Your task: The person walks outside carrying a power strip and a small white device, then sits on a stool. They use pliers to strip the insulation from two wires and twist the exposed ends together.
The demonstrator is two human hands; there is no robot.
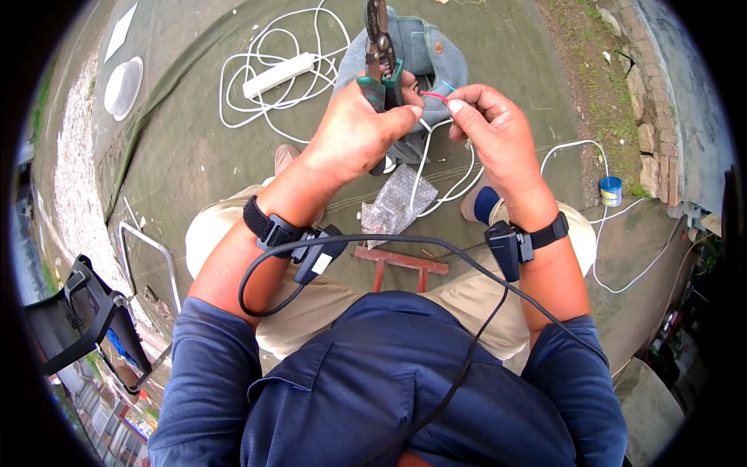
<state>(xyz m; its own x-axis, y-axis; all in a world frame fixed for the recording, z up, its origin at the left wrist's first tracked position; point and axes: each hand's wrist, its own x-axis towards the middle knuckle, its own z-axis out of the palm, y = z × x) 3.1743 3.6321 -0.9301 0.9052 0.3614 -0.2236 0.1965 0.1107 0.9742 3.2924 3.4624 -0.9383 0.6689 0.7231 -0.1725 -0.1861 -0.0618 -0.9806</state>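
"Report the state of the hands."
"From my remote station, I see the left hand (362, 128) closed around green-handled wire strippers (380, 48); the right hand (496, 131) pinches a red wire (433, 95)."
"State the red wire's position."
"Between both hands, over the denim bag (449, 54); a bubble-wrap packet (398, 201) lies nearer me."

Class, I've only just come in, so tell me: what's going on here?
A person is handling a wire above a green ground sheet. The left hand grips pliers, while the right hand pinches a red wire that reaches towards the left hand; whether the left fingers touch it is unclear. Below lie bubble wrap and, to the left, a white power strip among loose cord.
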